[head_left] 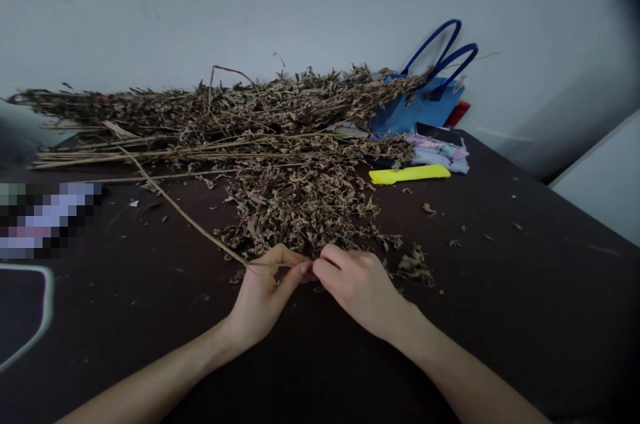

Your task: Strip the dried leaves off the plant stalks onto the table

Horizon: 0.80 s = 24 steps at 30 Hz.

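Note:
My left hand (265, 291) pinches a thin dried plant stem (185, 214), whose bare length slants up and left over the table. Against its fingertips is my right hand (357, 284), with its fingers curled together; what they grip at the stem's leafy end is hidden. Just beyond both hands lies a heap of crumpled dry leaves (305, 204). Behind the heap, a bundle of dried stalks (200, 111) with leaves still on them stretches along the wall.
A blue bag (400, 111) with dark blue handles leans at the back right. Before it are a folded cloth (440, 152) and a yellow strip (410, 174). Loose leaf bits dot the dark table (500, 304). A pale cable-like loop (49, 297) lies at the left edge.

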{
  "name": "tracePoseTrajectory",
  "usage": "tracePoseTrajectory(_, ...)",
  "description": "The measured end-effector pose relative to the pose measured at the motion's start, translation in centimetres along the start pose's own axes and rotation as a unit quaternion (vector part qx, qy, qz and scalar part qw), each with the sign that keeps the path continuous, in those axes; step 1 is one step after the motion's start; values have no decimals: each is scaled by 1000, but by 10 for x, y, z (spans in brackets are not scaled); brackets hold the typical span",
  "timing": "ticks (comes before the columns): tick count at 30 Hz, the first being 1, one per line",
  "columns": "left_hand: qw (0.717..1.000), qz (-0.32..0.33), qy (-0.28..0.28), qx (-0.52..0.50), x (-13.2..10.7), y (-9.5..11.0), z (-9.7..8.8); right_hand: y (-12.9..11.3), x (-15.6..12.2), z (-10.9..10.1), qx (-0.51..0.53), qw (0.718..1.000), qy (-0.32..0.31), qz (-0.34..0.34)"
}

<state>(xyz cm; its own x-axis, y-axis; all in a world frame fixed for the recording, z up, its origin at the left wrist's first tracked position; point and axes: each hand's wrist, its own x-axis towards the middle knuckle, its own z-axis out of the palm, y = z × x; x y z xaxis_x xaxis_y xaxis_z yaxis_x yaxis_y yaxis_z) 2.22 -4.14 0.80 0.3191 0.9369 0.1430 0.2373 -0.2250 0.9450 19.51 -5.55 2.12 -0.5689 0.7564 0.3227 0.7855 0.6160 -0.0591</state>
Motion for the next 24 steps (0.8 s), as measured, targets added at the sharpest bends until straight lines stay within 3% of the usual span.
tracePoseTrajectory(7,999,-32,12,-41,3,1,0,0,0,-5,25,999,19,-13)
tracePoseTrajectory(13,995,-53,-5,-88,2,0,3,27,-1,-6,48,988,74,130)
tracePoseTrajectory(18,994,-54,-16,-88,1,-3,3,41,-1,-1,47,984,36,170)
tracePoseTrajectory(24,999,-10,-4,-38,0,-3,1,39,-2,-15,174,973,-28,150)
